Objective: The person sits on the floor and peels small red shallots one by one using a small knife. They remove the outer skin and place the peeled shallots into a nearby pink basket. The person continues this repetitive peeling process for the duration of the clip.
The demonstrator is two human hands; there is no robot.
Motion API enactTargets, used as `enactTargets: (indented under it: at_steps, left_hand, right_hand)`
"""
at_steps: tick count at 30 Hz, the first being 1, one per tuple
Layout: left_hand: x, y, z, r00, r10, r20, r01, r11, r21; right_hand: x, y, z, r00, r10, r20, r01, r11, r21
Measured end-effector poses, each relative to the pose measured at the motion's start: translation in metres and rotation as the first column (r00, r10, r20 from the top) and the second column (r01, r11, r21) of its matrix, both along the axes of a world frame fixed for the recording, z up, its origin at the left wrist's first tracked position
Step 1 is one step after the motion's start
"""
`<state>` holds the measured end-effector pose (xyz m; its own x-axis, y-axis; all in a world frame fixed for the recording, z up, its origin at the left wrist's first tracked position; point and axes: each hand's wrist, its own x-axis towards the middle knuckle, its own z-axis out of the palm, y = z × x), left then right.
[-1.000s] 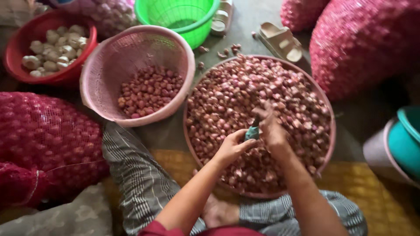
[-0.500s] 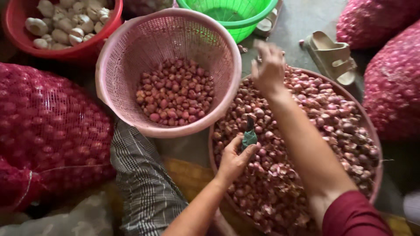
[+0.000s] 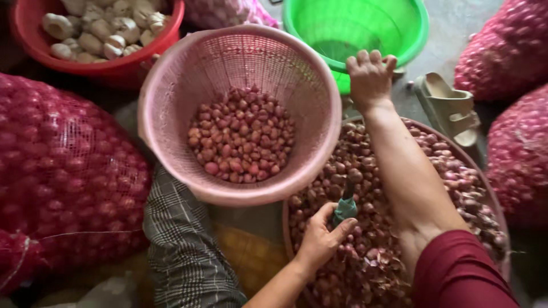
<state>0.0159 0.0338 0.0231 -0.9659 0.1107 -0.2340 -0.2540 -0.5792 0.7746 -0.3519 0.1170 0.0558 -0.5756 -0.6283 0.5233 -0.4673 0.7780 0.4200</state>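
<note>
**A:** What fills the view, biggest things first?

**B:** Bulging red mesh sacks of shallots crowd the left and right edges. A wide, shallow round tray heaped with unpeeled reddish-brown shallots sits at lower right, and touching its upper left edge is a pink plastic lattice basket holding a low layer of peeled, glossy red shallots. Above are a green plastic lattice basket, its contents hidden, and a red plastic basin of white garlic bulbs. A tan sandal lies on the floor between the tray and a sack.

**B:** The person's knee in checked trousers sits under the pink basket.

**A:** And the hands?

**B:** The right hand stretches out, fingers curled over the green basket's near rim. I cannot tell whether it holds a shallot. The left hand hovers over the tray, closed around a small knife with a teal handle, which points up and away.

**A:** How would this go well?

**B:** In my judgement, keep the blade pointing away from the outstretched forearm, which passes just beside it, and keep peeled bulbs apart from the skins.
</note>
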Motion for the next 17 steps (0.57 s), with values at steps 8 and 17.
enactTargets:
  at_steps: [8, 17]
  left_hand:
    - [0.0, -0.002, 0.015, 0.992, 0.037, -0.117, -0.06, 0.979, -0.195]
    - [0.007, 0.004, 0.02, 0.991, 0.002, -0.136, -0.048, 0.94, -0.338]
  right_hand:
    - [0.049, 0.085, 0.042, 0.993, 0.021, 0.115, -0.016, 0.999, -0.048]
    - [0.246, 0.147, 0.078, 0.842, 0.349, 0.412, 0.002, 0.761, -0.649]
